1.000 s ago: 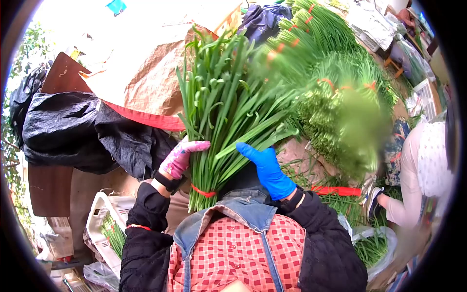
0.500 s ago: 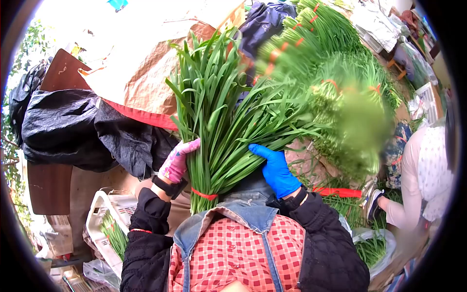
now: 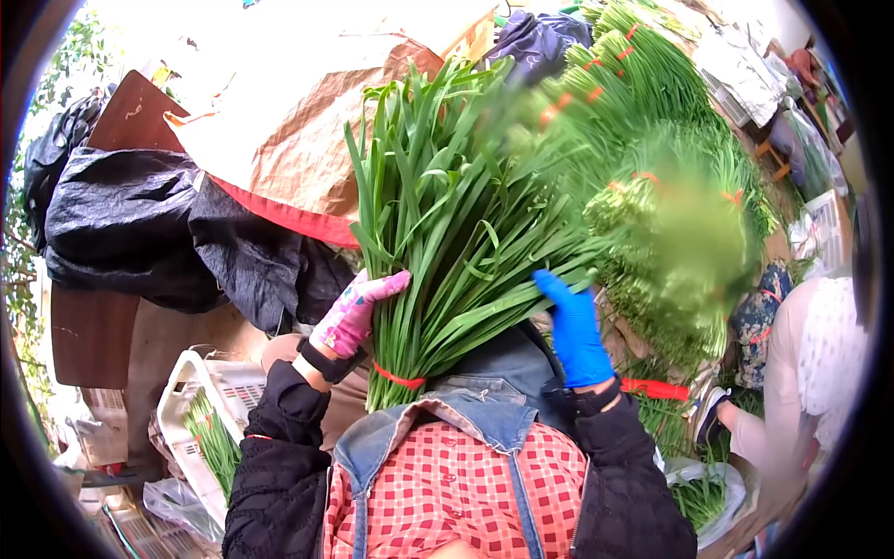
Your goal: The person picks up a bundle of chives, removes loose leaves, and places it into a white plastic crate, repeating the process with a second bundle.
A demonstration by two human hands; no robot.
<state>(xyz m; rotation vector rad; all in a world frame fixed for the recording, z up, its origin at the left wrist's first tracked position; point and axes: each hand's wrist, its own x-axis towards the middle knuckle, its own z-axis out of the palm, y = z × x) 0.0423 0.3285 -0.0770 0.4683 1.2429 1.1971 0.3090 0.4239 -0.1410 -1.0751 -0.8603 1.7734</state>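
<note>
A bunch of garlic chives (image 3: 438, 242) stands before my chest, its long flat leaves fanning out to the upper right. An orange-red tie (image 3: 399, 379) binds it near the cut ends. My left hand (image 3: 352, 317), in a pink patterned glove, is closed round the left side of the bunch, thumb across the leaves. At the right edge of the fan is my right hand (image 3: 577, 331) in a blue glove, with outer leaves between its raised thumb and its fingers. Some of those fingers are hidden.
Tied bundles of chives (image 3: 652, 102) are heaped at upper right. A white basket (image 3: 191, 373) holding more chives sits lower left. Black sheeting (image 3: 130, 224) and a brown woven sack (image 3: 298, 149) lie at left. Another person (image 3: 805, 363) is at far right.
My right hand has moved right and turned more upright, and the leaves are spread wider. My left thumb reaches further across the bunch. The view has shifted slightly.
</note>
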